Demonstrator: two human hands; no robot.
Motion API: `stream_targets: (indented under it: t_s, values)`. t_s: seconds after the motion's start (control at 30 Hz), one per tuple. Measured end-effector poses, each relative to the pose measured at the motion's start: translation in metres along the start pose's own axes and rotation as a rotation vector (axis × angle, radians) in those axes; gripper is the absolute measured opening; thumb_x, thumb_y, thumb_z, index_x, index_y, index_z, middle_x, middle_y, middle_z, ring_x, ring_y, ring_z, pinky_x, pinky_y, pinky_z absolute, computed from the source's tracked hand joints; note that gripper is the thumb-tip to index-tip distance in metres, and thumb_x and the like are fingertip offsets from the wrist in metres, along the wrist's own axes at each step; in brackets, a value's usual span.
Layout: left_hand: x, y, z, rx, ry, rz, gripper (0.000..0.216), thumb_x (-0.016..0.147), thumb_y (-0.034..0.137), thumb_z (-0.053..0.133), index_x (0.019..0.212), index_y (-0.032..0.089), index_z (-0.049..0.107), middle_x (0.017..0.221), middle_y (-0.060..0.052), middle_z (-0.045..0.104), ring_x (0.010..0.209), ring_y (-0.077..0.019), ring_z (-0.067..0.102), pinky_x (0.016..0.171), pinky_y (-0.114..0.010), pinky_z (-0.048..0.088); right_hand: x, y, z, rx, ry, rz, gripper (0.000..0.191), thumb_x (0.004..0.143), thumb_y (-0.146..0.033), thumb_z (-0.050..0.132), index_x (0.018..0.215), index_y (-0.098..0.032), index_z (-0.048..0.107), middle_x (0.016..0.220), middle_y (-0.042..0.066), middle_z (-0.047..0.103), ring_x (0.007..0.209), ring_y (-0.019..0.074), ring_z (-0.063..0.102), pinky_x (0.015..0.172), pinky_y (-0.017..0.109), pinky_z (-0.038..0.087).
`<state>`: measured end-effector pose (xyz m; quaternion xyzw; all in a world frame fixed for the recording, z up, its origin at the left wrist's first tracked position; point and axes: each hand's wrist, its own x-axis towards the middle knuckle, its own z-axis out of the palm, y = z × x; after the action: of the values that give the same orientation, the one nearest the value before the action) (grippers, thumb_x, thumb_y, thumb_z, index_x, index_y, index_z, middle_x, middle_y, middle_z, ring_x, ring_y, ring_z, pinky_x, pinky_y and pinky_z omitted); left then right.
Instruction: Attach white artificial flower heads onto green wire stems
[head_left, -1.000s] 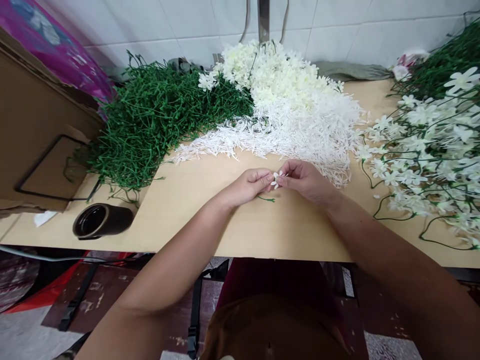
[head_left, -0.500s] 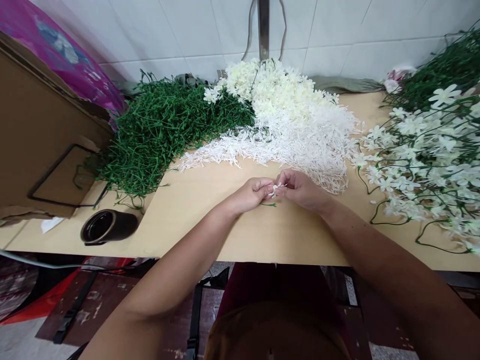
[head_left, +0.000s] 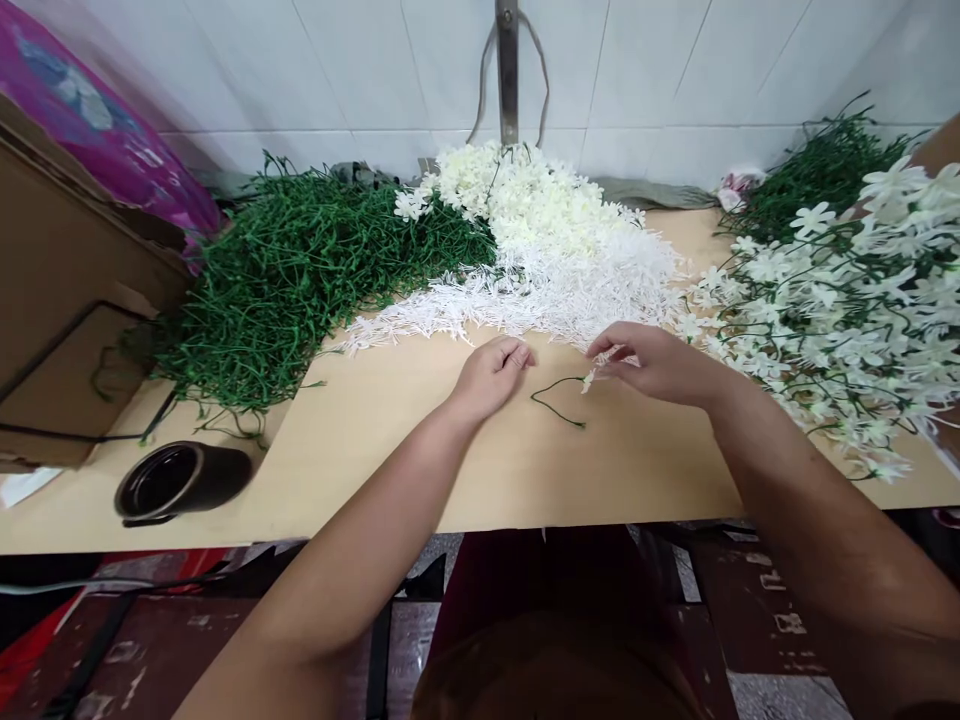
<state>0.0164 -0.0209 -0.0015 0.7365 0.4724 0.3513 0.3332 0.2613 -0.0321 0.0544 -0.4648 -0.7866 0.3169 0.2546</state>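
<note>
My left hand [head_left: 493, 378] rests over the board with its fingers curled closed, and nothing shows in them. To its right, my right hand [head_left: 649, 365] has its thumb and fingertips at a small white artificial flower [head_left: 589, 380], which it seems to pinch. A thin bent green stem [head_left: 551, 405] runs from that flower to the left and curves back below it. Just beyond both hands spreads a heap of white thread-like flower pieces [head_left: 592, 290], with cream-white petals [head_left: 540, 200] piled behind.
Green stems [head_left: 300, 260] form a large heap at the left. Flowered stems [head_left: 817, 330] lie at the right, with more green stems [head_left: 825, 180] behind. A black mug [head_left: 187, 480] lies on its side near the front left edge, by a cardboard box [head_left: 67, 300].
My hands have come apart. The right one has moved right with the white flower and its green stem, while the left has let go. The view has shifted slightly right.
</note>
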Motion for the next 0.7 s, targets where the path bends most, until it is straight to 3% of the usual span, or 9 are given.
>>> stream_targets:
  t_s: [0.13,0.23,0.37,0.47,0.7]
  values:
    - [0.0,-0.002,0.002,0.026,-0.036,-0.017,0.032,0.091,0.038,0.044,0.079,0.018,0.066,0.084,-0.005,0.069,0.084,-0.0187,0.061,0.081,-0.031,0.045,0.042,-0.027,-0.005,-0.093,-0.019,-0.064,0.008,0.079,-0.02,0.064,0.08,-0.02,0.072,0.083,0.005,0.072,0.069,0.0161,0.062,0.067,0.032,0.05]
    - [0.001,-0.003,0.002,-0.014,-0.041,-0.055,0.033,0.091,0.039,0.045,0.08,0.018,0.067,0.084,-0.005,0.07,0.082,-0.0187,0.062,0.08,-0.031,0.045,0.093,-0.037,0.012,-0.289,0.032,-0.095,0.011,0.08,-0.014,0.062,0.079,-0.017,0.073,0.085,0.007,0.072,0.077,0.0185,0.063,0.076,0.034,0.05]
    - [0.002,-0.001,0.0,-0.024,-0.051,-0.099,0.031,0.092,0.036,0.045,0.08,0.017,0.067,0.084,-0.005,0.071,0.081,-0.0179,0.062,0.08,-0.03,0.046,0.146,-0.03,0.039,-0.639,0.111,0.078,0.028,0.086,-0.015,0.063,0.112,-0.008,0.072,0.115,0.02,0.069,0.108,0.0302,0.061,0.092,0.04,0.047]
    - [0.002,0.003,-0.001,0.033,-0.076,-0.108,0.031,0.092,0.034,0.045,0.079,0.018,0.067,0.079,-0.004,0.069,0.078,-0.0172,0.061,0.076,-0.029,0.045,0.164,-0.019,0.051,-0.719,0.105,0.17,0.037,0.089,-0.018,0.062,0.123,-0.004,0.067,0.126,0.025,0.064,0.117,0.0342,0.057,0.094,0.041,0.046]
    - [0.002,0.01,-0.003,0.144,-0.112,-0.143,0.031,0.094,0.033,0.044,0.08,0.02,0.069,0.079,-0.002,0.069,0.077,-0.0169,0.06,0.072,-0.029,0.042,0.172,-0.002,0.046,-0.439,0.259,0.164,0.016,0.084,-0.009,0.057,0.085,-0.013,0.072,0.087,0.009,0.071,0.083,0.021,0.062,0.076,0.033,0.046]
